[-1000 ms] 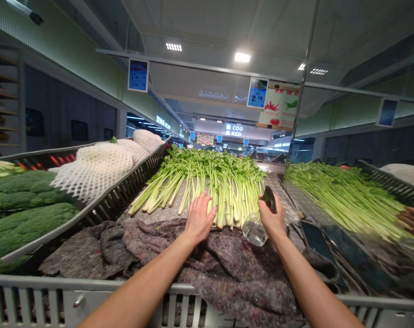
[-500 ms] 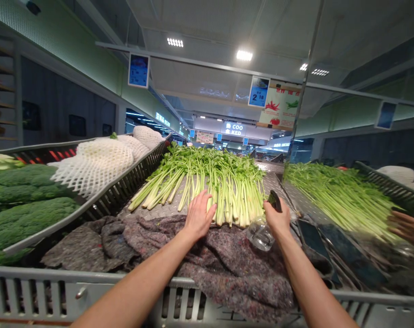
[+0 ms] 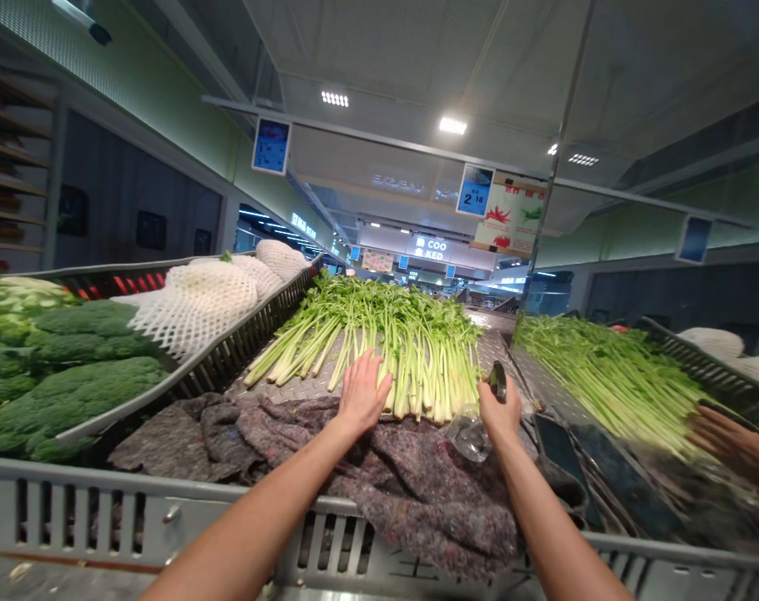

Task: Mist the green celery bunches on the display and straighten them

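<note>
- The right hand [image 3: 500, 407] has its fingers curled around the black top of a clear bottle [image 3: 470, 438], low over the cloth [image 3: 429, 484].
- The left hand [image 3: 362, 391] holds nothing, fingers loosely spread at the celery's cut ends; I cannot tell whether they touch.
- The celery [image 3: 404, 334] lies fanned on the ridged tabletop [image 3: 313, 389], leaves away from the person.
- Risk: a swing of the bottle could knock the nearest stalks askew, as it sits right beside them.
- Risk: a snagged sleeve of cloth could drag, since it bunches and hangs over the grey front rail [image 3: 209, 513].
- The bottle's fill is unclear.
- The dark crate [image 3: 229, 346] at left holds broccoli [image 3: 82, 401] and white foam-netted produce [image 3: 197, 300].
</note>
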Motion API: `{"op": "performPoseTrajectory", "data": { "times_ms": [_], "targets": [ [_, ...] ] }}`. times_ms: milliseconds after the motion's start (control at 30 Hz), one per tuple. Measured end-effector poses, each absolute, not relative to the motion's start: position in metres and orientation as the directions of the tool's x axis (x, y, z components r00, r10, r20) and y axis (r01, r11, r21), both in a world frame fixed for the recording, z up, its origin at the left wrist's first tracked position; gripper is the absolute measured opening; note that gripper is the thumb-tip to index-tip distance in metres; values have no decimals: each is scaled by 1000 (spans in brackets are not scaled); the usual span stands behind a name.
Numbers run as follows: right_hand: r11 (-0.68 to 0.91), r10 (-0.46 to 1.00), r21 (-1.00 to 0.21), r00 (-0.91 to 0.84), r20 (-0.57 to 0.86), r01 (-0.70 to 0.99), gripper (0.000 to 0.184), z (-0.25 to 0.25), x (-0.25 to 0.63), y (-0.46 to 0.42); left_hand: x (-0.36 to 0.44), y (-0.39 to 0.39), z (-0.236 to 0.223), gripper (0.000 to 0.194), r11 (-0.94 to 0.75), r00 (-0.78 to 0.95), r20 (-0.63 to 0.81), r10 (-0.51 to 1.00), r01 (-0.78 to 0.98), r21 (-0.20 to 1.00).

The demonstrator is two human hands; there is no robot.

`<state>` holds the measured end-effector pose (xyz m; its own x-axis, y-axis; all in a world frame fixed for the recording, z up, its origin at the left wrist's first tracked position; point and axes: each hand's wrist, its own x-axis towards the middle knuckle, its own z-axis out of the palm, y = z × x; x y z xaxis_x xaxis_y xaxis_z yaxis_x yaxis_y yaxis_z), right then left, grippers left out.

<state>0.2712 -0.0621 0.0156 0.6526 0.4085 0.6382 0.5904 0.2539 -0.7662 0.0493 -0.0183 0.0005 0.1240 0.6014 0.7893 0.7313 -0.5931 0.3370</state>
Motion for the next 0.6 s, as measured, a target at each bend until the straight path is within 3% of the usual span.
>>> {"op": "performPoseTrajectory", "data": {
  "times_ms": [133,367,600],
  "targets": [
    [329,424,-714,579,696,618,32,23,250,-73,59,-37,7,37,-636,147,807,571,702,322],
    [403,478,-735,560,677,545,31,-2,219,-85,53,-52,-9,36,-642,132,823,553,697,319],
    [332,485,-755,584,651,566,28,-9,224,-95,37,-50,-14,37,-552,7,772,636,703,449]
  ]
}}
